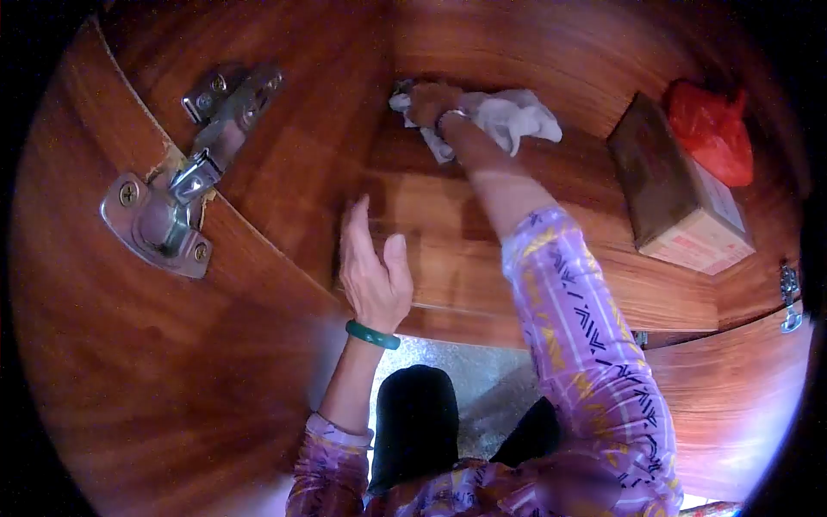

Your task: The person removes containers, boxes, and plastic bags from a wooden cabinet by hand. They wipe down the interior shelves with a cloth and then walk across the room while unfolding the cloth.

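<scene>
Deep in the wooden cabinet, my right hand [431, 105] presses a white cloth [517, 119] into the back left corner of the cabinet shelf [482, 207]. The cloth bunches under the palm and trails out to the right along the back wall, hiding most of the fingertips. Nearer to me, my left hand [376, 276] is held upright with thumb and fingers apart and nothing in it. It is beside the cabinet's left side, close over the shelf's front part. A green bangle [373, 334] circles the left wrist.
A cardboard box [663, 181] stands on the shelf at the right, with a red plastic bag [711, 129] against it. At the left, a metal hinge [181, 194] joins the open door [155, 345] to the cabinet. Another hinge [789, 297] is at the far right.
</scene>
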The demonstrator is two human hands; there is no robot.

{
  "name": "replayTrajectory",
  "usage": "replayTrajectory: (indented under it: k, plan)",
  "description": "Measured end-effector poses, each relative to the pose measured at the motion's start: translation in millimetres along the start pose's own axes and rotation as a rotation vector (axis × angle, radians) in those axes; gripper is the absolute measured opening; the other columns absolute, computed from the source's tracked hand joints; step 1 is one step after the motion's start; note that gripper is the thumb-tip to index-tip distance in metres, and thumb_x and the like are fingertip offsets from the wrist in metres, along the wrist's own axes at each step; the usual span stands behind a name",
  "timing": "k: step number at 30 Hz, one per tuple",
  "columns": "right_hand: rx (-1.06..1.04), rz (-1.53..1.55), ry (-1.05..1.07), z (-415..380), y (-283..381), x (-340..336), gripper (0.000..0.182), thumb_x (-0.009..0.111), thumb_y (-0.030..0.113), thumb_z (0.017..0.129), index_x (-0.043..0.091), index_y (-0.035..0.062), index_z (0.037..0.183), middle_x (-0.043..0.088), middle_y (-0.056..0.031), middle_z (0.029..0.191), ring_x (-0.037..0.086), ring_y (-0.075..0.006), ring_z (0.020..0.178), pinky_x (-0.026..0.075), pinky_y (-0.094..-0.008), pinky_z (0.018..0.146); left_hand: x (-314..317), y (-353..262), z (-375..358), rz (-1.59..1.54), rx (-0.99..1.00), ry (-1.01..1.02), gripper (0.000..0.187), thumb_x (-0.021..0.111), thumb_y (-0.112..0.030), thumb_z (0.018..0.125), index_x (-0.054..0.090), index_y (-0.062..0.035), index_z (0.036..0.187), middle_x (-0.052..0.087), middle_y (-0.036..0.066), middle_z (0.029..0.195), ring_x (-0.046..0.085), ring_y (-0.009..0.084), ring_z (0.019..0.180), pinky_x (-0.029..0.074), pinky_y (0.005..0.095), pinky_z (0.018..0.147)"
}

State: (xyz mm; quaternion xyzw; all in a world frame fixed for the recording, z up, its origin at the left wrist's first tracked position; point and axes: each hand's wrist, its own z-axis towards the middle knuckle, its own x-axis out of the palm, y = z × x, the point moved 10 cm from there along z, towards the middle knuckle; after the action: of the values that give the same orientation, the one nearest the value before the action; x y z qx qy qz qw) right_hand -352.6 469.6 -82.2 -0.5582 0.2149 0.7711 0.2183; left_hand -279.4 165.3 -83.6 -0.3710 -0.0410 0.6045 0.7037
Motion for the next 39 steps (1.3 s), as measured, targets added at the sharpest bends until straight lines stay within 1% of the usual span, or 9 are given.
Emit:
replayTrajectory:
  k: [8,10,17,20,22,24,30,35,39]
  plan:
    - [-0.437,-0.036,0.172,-125.0,99.2,-3.4,0.029,0.064,0.015,0.066,0.067,0.0163,0.095,0.064,-0.0088,0.093,0.060,-0.0301,0.085,0.048,-0.0426,0.068,-9.8,-5.2,-0.3,-0.143,0.080,-0.045,0.055,0.042,-0.028,0.090,0.030,0.0043,0.132,0.040,0.026,0.130,0.039,0.0407,0.120,0.033,0.0417,0.099]
    - [-0.641,0.083,-0.058,-190.6,126.2,-45.2,0.022,0.060,0.017,0.069,0.067,0.0158,0.090,0.061,-0.0032,0.092,0.057,-0.0266,0.089,0.048,-0.0382,0.071,-8.9,-0.3,-0.7,-0.380,0.094,-0.040,0.055,0.036,-0.032,0.092,0.026,0.0015,0.135,0.040,0.021,0.132,0.036,0.0306,0.125,0.025,0.0394,0.105]
    - [-0.708,0.361,0.031,-288.9,155.7,-81.0,0.024,0.061,0.007,0.064,0.066,0.0119,0.087,0.059,-0.0047,0.085,0.054,-0.0264,0.085,0.045,-0.0373,0.071,8.3,33.1,7.6,-0.719,-0.431,0.105,0.067,0.028,-0.055,0.092,0.034,-0.0028,0.132,0.041,0.015,0.133,0.035,0.0260,0.125,0.020,0.0366,0.107]
    - [-0.753,0.527,0.142,-323.7,158.7,-102.9,0.034,0.062,0.003,0.061,0.065,0.0097,0.094,0.063,-0.0050,0.093,0.053,-0.0231,0.084,0.043,-0.0347,0.070,17.6,31.7,13.1,-0.585,-0.330,0.291,0.055,0.033,-0.045,0.093,0.043,-0.0023,0.127,0.043,0.012,0.131,0.036,0.0219,0.124,0.025,0.0317,0.104]
    - [-0.667,0.582,0.194,-322.3,138.1,-120.4,0.032,0.062,0.008,0.064,0.064,0.0091,0.096,0.063,-0.0048,0.097,0.055,-0.0216,0.087,0.045,-0.0330,0.072,17.9,24.1,13.9,-0.572,-0.305,0.302,0.052,0.034,-0.043,0.093,0.048,-0.0027,0.123,0.047,0.014,0.128,0.040,0.0246,0.122,0.028,0.0331,0.102]
    - [-0.588,0.586,-0.332,-305.1,76.3,-163.0,0.037,0.062,0.014,0.061,0.063,0.0101,0.098,0.063,-0.0096,0.088,0.059,-0.0290,0.086,0.048,-0.0407,0.071,24.8,25.1,9.8,-0.218,-0.322,0.391,0.046,0.038,-0.038,0.093,0.051,-0.0020,0.118,0.052,0.018,0.121,0.047,0.0286,0.115,0.035,0.0358,0.097]
    - [0.449,-0.061,-0.211,-222.2,-158.3,-100.9,0.045,0.061,0.040,0.073,0.062,0.0101,0.106,0.064,-0.0148,0.098,0.061,-0.0317,0.094,0.047,-0.0413,0.083,20.8,2.3,11.9,-0.087,-0.091,0.259,0.040,0.044,-0.033,0.092,0.056,0.0013,0.109,0.059,0.023,0.105,0.054,0.0356,0.102,0.041,0.0388,0.087]
    - [0.110,0.170,0.091,-194.2,-22.2,-23.6,0.031,0.067,0.036,0.066,0.067,0.0093,0.082,0.064,-0.0125,0.079,0.062,-0.0287,0.072,0.049,-0.0417,0.063,7.9,20.0,12.2,-0.316,-0.177,0.092,0.041,0.040,-0.031,0.094,0.053,0.0028,0.114,0.057,0.019,0.110,0.054,0.0279,0.104,0.040,0.0350,0.091]
    - [-0.411,0.628,-0.166,-258.4,117.9,-77.3,0.024,0.062,0.022,0.071,0.067,0.0117,0.093,0.065,-0.0113,0.083,0.062,-0.0329,0.082,0.048,-0.0431,0.078,-30.9,-11.3,-5.8,-0.522,-0.074,-0.116,0.043,0.037,-0.029,0.095,0.047,0.0041,0.121,0.049,0.016,0.124,0.045,0.0258,0.115,0.033,0.0370,0.099]
